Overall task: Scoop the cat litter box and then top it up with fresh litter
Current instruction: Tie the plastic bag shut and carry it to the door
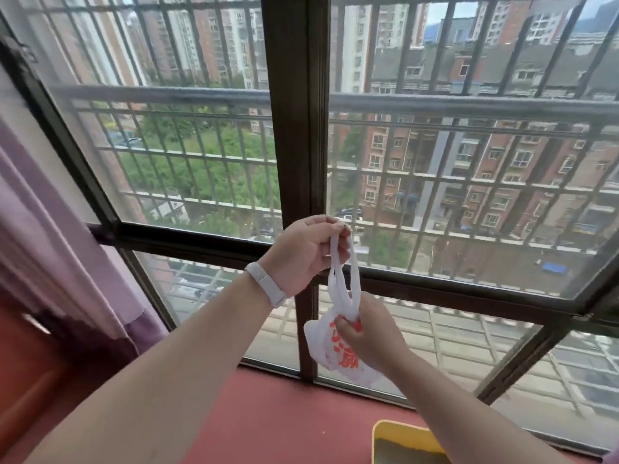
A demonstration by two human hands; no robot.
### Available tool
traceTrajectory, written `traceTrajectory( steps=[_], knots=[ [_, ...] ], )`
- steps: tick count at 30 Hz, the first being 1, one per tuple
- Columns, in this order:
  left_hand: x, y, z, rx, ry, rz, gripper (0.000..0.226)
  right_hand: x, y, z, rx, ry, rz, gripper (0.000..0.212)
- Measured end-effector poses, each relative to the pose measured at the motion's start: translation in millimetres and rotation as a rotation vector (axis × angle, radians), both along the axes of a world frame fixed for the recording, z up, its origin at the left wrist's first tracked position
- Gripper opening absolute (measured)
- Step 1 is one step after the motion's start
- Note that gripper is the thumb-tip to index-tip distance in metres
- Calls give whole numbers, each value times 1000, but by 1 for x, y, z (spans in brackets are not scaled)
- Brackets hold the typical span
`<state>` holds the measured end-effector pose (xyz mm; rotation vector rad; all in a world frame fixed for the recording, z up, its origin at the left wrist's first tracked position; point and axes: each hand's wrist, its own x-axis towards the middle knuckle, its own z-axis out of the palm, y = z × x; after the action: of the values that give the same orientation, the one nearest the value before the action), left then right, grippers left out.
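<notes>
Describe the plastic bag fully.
The bag is thin white plastic with red print, crumpled small. Its two handles are pulled upward, pinched at the top by the left hand; the right hand grips its gathered neck. It hangs in the air before the window, touching nothing else.

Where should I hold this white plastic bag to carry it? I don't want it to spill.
Take the white plastic bag by its handle loops, from above. The left hand pinches them stretched upward; the right hand grips the gathered neck below, so the mouth looks closed.
</notes>
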<state>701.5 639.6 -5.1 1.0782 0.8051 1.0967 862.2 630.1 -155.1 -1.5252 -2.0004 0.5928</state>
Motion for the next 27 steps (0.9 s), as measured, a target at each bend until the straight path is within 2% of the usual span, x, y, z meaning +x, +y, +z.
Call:
traceTrajectory(
  steps=[5, 11, 18, 27],
  knots=[
    [-29, -24, 15, 11, -1, 294, 12, -20, 5, 4, 49, -16, 224, 26],
    [-65, -82, 18, 18, 97, 683, 16, -60, 11, -1, -96, -13, 515, 59],
    [-98, -197, 27, 3, 122, 983, 20, -135, -52, 15, -96, -33, 776, 51],
    [-187, -352, 31, 34, 155, 1169, 22, -261, -185, 21, -54, -39, 995, 46]
  ],
)
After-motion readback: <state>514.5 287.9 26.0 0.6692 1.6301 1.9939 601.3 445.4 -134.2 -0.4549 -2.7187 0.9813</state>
